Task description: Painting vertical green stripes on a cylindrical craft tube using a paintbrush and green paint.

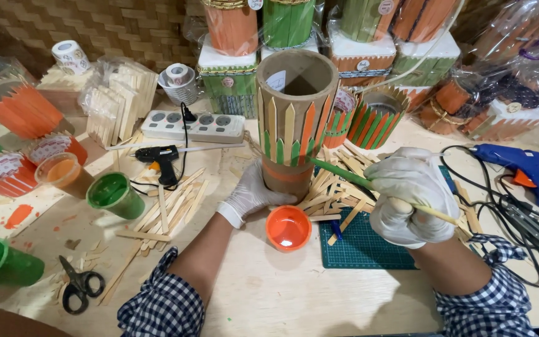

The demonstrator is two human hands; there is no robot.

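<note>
A tall cardboard tube [296,81] stands upright on the table, ringed near its top with pointed wooden sticks, some painted orange and green. My left hand [252,192], in a white glove, grips the tube's lower part. My right hand [410,198], also gloved, holds a thin paintbrush [344,175] whose green-stained end touches the tube's lower right side. A small cup of orange paint [288,228] sits just in front of the tube, between my arms.
A green cutting mat [360,246] and loose wooden sticks [338,181] lie under my right hand. Green paint cup [115,194], black glue gun [160,161], power strip [193,125] and scissors [79,286] sit left. A blue glue gun [522,170] with cables lies right. Finished stick holders crowd the back.
</note>
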